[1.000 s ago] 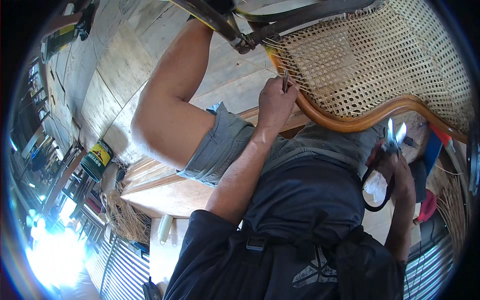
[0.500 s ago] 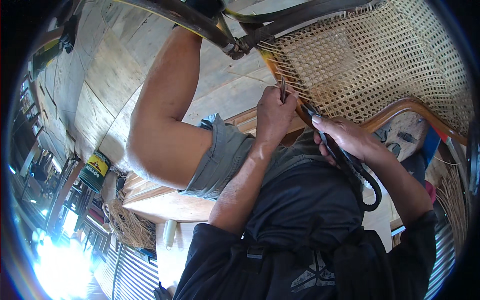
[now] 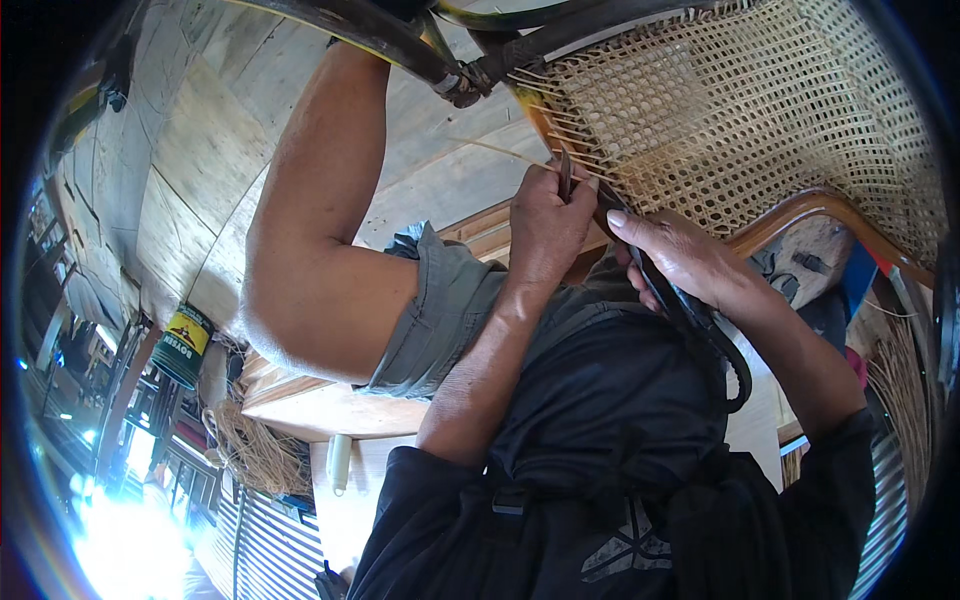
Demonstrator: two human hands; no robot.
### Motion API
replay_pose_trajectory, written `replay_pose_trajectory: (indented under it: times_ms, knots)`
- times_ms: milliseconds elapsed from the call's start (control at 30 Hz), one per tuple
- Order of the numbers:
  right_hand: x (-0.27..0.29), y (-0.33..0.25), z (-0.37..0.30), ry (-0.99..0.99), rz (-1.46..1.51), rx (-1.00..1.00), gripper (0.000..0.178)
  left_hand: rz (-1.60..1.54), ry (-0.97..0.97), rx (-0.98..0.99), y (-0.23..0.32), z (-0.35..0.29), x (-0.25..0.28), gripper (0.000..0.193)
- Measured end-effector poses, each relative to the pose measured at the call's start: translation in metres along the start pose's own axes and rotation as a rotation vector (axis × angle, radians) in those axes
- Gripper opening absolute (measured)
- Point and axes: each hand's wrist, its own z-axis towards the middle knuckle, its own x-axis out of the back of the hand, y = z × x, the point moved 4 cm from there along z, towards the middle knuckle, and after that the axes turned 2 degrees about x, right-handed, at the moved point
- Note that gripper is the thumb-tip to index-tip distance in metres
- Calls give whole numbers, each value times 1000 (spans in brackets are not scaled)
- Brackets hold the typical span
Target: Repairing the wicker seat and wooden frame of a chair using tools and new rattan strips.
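Note:
A woven cane panel (image 3: pixel 690 130) fills the upper right, fixed in a curved brown wooden frame (image 3: pixel 815 205). Loose cane ends stick out along its left edge. At that edge my left hand (image 3: pixel 548 222) is closed around a short pointed metal tool (image 3: pixel 565 172), its tip up; a thin cane strand (image 3: pixel 490 147) runs out left beside it. My right hand (image 3: pixel 690 262) grips a long dark tool (image 3: pixel 672 282) with a looped handle end, perhaps shears. The tool's far end lies against the frame near my left fingers; its exact kind is unclear.
Dark poles (image 3: pixel 370 45) bound with wrapping cross at the top, over my bent bare leg (image 3: pixel 320 230). On the left stand a green and yellow can (image 3: pixel 183 345) and a bundle of fibre strands (image 3: pixel 255 450). A pale cylinder (image 3: pixel 339 465) lies below the wooden bench (image 3: pixel 330 408).
The dark tool's looped end has swung slightly up, and less white shows inside it. My right hand has shifted a little left; the left hand stays at the frame edge.

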Motion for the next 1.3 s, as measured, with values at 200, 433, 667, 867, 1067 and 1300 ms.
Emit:
replay_pose_trajectory:
  times_ms: [200, 433, 667, 867, 1067, 1300]
  knots:
    - [-2, 1, -5, 27, -159, 94, 56, -196, 92, 69, 0, 0, 8, 21]
    - [-1, 7, -6, -82, 26, -21, 54, -150, 170, 187, -3, -1, 19, 20]
    - [3, 6, -4, -85, 63, -46, 57, 317, 151, -303, 11, -4, 9, 17]
    - [4, 6, -2, -80, 34, -41, 59, 404, 80, -287, 14, -1, 7, 21]
    - [4, 4, -1, -70, 41, -28, 59, 404, 89, -309, 17, -3, 7, 17]
    - [1, 2, 5, -65, -26, -35, 56, 272, -6, -183, 12, 1, 5, 15]
